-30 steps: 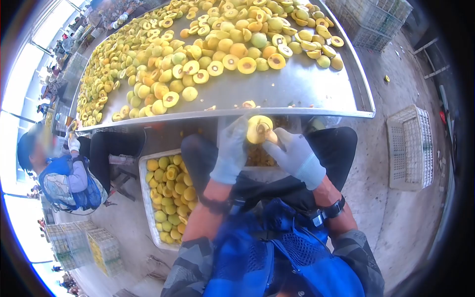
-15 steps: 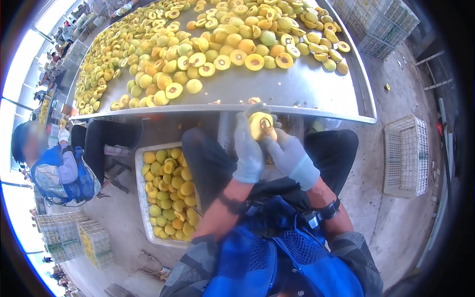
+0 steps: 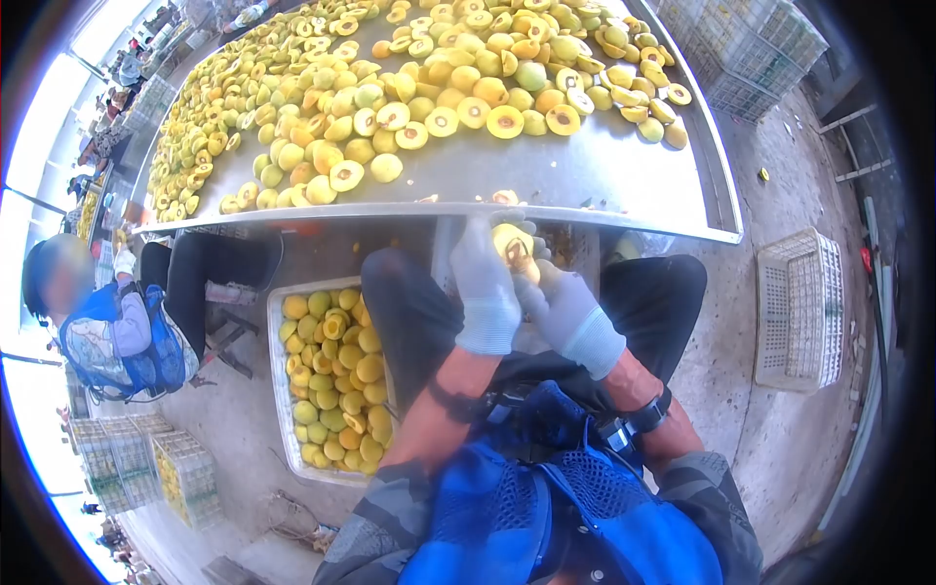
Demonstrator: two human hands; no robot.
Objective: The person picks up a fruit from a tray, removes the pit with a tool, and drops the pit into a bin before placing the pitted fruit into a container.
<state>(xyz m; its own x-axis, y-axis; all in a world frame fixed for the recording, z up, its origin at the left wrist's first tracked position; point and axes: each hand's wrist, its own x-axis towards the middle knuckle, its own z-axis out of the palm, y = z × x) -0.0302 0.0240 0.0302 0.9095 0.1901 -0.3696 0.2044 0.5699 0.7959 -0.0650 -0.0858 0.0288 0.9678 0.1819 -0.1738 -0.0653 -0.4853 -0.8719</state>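
Observation:
Both my hands wear pale grey gloves and meet just under the front edge of the steel table (image 3: 624, 185). My left hand (image 3: 485, 283) grips a yellow peach half (image 3: 511, 241), its cut face and dark pit hollow turned toward me. My right hand (image 3: 565, 310) presses against the fruit from the lower right, fingers closed on a small tool whose tip is in the pit hollow. The tool itself is mostly hidden by the glove. On the table above lie several halved yellow peaches (image 3: 390, 107), cut faces up.
A white crate of whole yellow peaches (image 3: 331, 380) stands on the floor by my left knee. A seated person in blue (image 3: 107, 341) works at the left. An empty white crate (image 3: 801, 307) lies at the right; stacked crates (image 3: 751, 49) stand at the far right.
My hands have risen slightly toward the table edge, and the peach half has turned in my left hand. The right hand has pushed closer into the fruit.

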